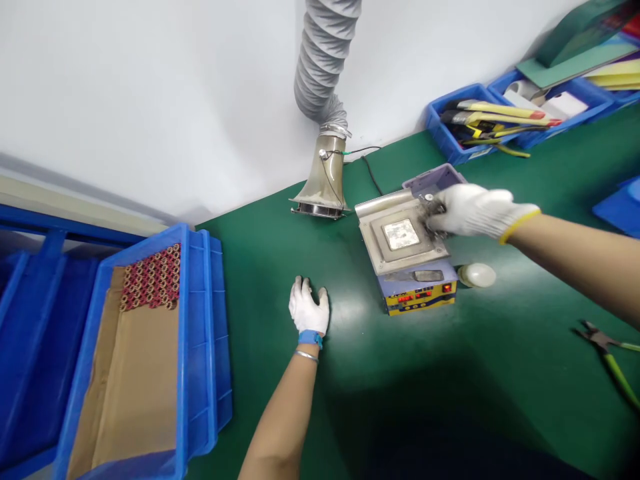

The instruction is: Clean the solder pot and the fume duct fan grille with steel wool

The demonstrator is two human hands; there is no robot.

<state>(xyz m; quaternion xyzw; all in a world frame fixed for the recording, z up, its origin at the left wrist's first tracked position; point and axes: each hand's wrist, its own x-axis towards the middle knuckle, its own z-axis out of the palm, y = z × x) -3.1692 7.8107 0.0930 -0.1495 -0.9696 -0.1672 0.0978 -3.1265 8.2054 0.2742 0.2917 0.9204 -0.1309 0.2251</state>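
Observation:
My left hand (309,307) in a white glove rests on the green table mat (350,373), knuckles up and fingers curled under; nothing shows in it. My right hand (473,210), also gloved, reaches over the right edge of a small solder pot (407,253) with a blue-and-yellow front and red display. Its fingers pinch a small dark part at the metal top plate. The square bath of molten solder (401,234) lies just left of those fingers.
A grey fume-extraction hose with a metal funnel (323,180) stands behind the pot. A blue bin (150,353) lined with cardboard holds several red-and-copper coils at the left. A white dome-shaped object (477,274) sits right of the pot. Green-handled pliers (613,353) lie at right. Blue tool bins (475,123) line the back.

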